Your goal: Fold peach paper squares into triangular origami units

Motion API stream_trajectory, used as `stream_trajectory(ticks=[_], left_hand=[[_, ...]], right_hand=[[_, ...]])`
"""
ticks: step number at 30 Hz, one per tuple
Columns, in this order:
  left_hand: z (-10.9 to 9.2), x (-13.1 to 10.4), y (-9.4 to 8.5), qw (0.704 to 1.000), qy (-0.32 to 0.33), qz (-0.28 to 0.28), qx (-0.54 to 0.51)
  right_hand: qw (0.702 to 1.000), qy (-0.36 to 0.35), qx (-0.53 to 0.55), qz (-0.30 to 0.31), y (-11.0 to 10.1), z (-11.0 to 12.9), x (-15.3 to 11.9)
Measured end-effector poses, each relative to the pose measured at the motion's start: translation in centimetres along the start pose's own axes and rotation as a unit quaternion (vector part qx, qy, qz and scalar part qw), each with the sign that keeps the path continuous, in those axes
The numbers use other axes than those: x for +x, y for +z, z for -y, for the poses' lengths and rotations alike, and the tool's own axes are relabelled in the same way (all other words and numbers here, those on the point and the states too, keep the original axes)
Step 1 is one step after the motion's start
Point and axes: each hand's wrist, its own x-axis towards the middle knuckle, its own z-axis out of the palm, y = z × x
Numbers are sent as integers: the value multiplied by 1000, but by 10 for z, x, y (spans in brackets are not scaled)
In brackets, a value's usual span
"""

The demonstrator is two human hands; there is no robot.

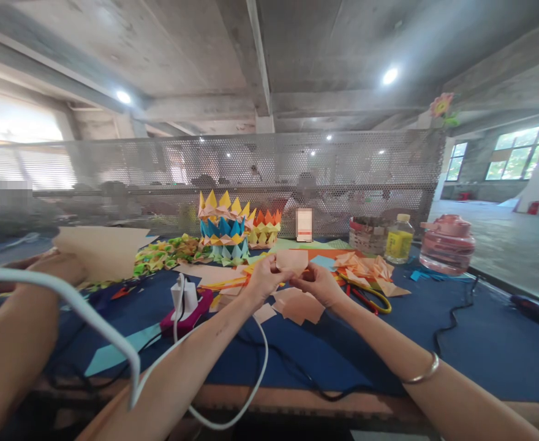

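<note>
Peach paper piece [292, 260], up over the bench [494, 355], pinched at its left edge by the left hand [266, 280] and at its lower right by the right hand [321, 285]. Careful now: could crease or tear from an uneven tug, could get lost among the loose peach scraps [299, 305] just below if let slip, could catch on the white cable [267, 352] if lowered carelessly. And the look: pale, plain, straight-topped, narrowing towards the bottom.
</note>
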Motion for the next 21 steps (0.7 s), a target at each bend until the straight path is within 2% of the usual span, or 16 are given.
stream_trajectory(ticks=[3, 5, 7, 9, 12, 15, 21], left_hand=[[-1, 1, 0, 1000, 8, -19, 14], [0, 2, -1, 999, 9, -22, 28], [4, 4, -2, 999, 15, -10, 38], [9, 6, -3, 999, 32, 2, 39], [14, 6, -3, 997, 47, 11, 66], [16, 5, -1, 996, 49, 20, 73], [18, 5, -1, 994, 49, 23, 95]], right_hand=[[999, -18, -17, -33, -2, 1, 1], [995, -40, -32, -84, -4, 2, 1], [984, -78, -77, -142, -7, 5, 1], [965, -129, -151, -170, -9, 9, -1], [931, -200, -263, -158, -9, 12, -5], [906, -227, -324, -153, -8, 13, -7], [899, -227, -348, -134, -6, 12, -9]])
